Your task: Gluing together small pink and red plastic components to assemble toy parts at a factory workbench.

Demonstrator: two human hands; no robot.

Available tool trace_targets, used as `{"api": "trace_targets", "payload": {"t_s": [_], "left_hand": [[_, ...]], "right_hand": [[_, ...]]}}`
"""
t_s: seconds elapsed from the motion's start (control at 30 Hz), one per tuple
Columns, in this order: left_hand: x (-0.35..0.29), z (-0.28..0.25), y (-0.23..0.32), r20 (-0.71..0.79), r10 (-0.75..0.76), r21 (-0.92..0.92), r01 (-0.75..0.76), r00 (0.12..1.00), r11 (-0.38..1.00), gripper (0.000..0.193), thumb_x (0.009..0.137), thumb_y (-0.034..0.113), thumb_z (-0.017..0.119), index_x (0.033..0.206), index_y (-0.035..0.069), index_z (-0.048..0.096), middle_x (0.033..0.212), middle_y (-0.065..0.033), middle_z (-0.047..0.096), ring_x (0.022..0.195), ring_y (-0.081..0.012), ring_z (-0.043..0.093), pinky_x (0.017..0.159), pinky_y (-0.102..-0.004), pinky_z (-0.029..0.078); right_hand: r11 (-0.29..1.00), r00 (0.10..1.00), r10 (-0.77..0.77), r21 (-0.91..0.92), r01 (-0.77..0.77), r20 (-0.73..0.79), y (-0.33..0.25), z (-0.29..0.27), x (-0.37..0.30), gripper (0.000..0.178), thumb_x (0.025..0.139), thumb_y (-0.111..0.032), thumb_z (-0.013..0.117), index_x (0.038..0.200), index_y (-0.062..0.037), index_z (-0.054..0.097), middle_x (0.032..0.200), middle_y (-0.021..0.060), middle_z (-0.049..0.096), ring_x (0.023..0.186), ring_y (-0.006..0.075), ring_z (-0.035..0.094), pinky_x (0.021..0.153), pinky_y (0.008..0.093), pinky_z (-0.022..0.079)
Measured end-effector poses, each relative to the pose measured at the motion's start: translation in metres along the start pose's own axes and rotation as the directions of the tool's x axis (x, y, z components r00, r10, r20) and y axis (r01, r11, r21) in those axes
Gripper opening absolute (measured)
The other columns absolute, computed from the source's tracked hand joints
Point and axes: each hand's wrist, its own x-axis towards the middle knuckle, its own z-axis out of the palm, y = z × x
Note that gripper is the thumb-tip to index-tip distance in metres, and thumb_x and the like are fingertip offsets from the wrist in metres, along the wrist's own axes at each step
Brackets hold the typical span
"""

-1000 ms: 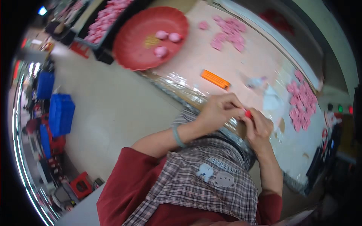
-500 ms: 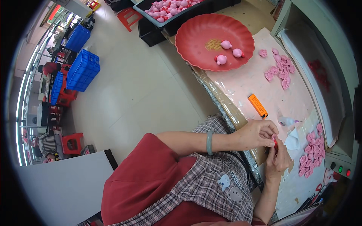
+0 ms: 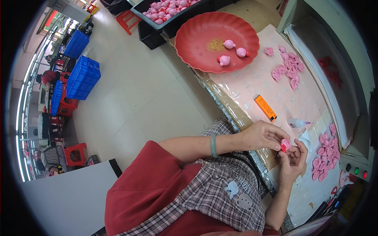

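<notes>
A small pink-and-red soft plastic toy part [image 3: 286, 144] is held between my two hands over the table's near edge. My left hand [image 3: 263, 135], with a pale green bangle on its wrist, pinches it between thumb and fingers. My right hand [image 3: 293, 160] has its thumb against the part's lower side and its fingers curled beside it. Just beyond the hands lie a small translucent squeeze bottle [image 3: 297, 123] with a purple tip and an orange box cutter blade case [image 3: 265, 108]. A pile of pink moulded pieces [image 3: 326, 154] lies right of my right hand.
A red scalloped tray [image 3: 197, 59] holds three pink round figures. More pink pieces [image 3: 289, 67] lie beside it. A black bin [image 3: 173, 24] of pink figures stands behind. At right is a machine housing [image 3: 354, 157] with buttons. Blue crates [image 3: 83, 78] stand on the floor.
My hands have turned the small part so its pink side shows more. The right fingers have loosened and lifted around it. The view has shifted slightly.
</notes>
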Motion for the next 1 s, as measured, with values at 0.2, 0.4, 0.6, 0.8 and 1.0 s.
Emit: {"api": "trace_targets", "payload": {"t_s": [0.2,0.4,0.6,0.8,1.0], "left_hand": [[-0.006,0.002,0.011,-0.111,-0.038,0.122,0.051,0.993,0.991,0.039,0.087,-0.005,0.061,0.126,-0.006,0.056,0.12,-0.0142,0.063,0.107,-0.0186,0.063,0.095,-0.0302,0.051],[0.0,-0.003,0.008,-0.132,0.001,0.236,0.03,0.991,0.971,0.041,0.085,-0.005,0.065,0.125,-0.007,0.056,0.121,-0.0161,0.063,0.107,-0.021,0.064,0.095,-0.0314,0.052],[0.003,0.0,0.004,-0.146,0.019,0.212,0.012,0.989,0.977,0.043,0.085,-0.005,0.066,0.126,-0.006,0.054,0.122,-0.0175,0.062,0.109,-0.0206,0.062,0.095,-0.031,0.052],[0.004,0.003,0.007,-0.146,-0.005,0.196,0.034,0.989,0.98,0.047,0.087,-0.004,0.065,0.13,-0.006,0.049,0.122,-0.0179,0.06,0.111,-0.02,0.061,0.098,-0.0301,0.05],[0.003,-0.002,0.003,-0.136,0.025,0.134,-0.007,0.99,0.991,0.045,0.085,-0.002,0.067,0.128,-0.006,0.052,0.121,-0.0174,0.062,0.111,-0.0214,0.061,0.097,-0.0333,0.05]], "right_hand": [[0.986,0.991,0.111,0.114,-0.12,0.077,0.004,0.003,0.006,0.039,0.077,0.011,0.068,0.115,0.0054,0.059,0.088,0.0092,0.067,0.069,0.0111,0.063,0.063,0.0222,0.052],[0.977,0.994,0.081,0.193,-0.095,0.078,0.008,0.008,0.009,0.038,0.08,0.007,0.071,0.116,0.0048,0.06,0.082,0.0079,0.068,0.065,0.0096,0.063,0.06,0.0203,0.051],[0.982,0.996,0.069,0.174,-0.079,0.063,0.013,0.006,0.009,0.035,0.08,0.007,0.071,0.113,0.0042,0.06,0.081,0.0072,0.068,0.064,0.0092,0.063,0.059,0.0199,0.05],[0.98,0.995,0.07,0.183,-0.083,0.075,0.015,0.005,0.009,0.036,0.08,0.006,0.071,0.114,0.004,0.06,0.081,0.0071,0.067,0.065,0.0095,0.063,0.059,0.0199,0.051],[0.997,0.998,-0.014,0.076,0.01,0.057,0.012,0.007,0.01,0.039,0.079,0.005,0.073,0.115,0.0031,0.06,0.084,0.0073,0.068,0.072,0.0104,0.065,0.064,0.02,0.052]]}}
